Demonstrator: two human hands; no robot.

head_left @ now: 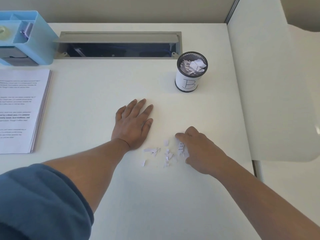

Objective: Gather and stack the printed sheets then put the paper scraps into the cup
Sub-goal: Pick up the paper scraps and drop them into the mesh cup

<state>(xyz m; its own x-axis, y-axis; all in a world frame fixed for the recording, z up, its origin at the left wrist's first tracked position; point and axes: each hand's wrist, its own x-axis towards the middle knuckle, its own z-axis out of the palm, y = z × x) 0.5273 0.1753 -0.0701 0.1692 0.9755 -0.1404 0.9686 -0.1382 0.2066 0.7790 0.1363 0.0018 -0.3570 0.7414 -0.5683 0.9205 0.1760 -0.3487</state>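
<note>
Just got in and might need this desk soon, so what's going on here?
A person is clearing torn paper off the white desk. The right hand pinches a printed scrap from the small paper scraps near the desk's front, while the left hand lies flat beside them. The mesh cup marked B already holds crumpled paper. The printed sheets sit stacked at the left.

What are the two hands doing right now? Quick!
Left hand: open, lying flat on the white desk, holding nothing.
Right hand: fingers curled, pinching a small torn printed paper scrap.
</note>
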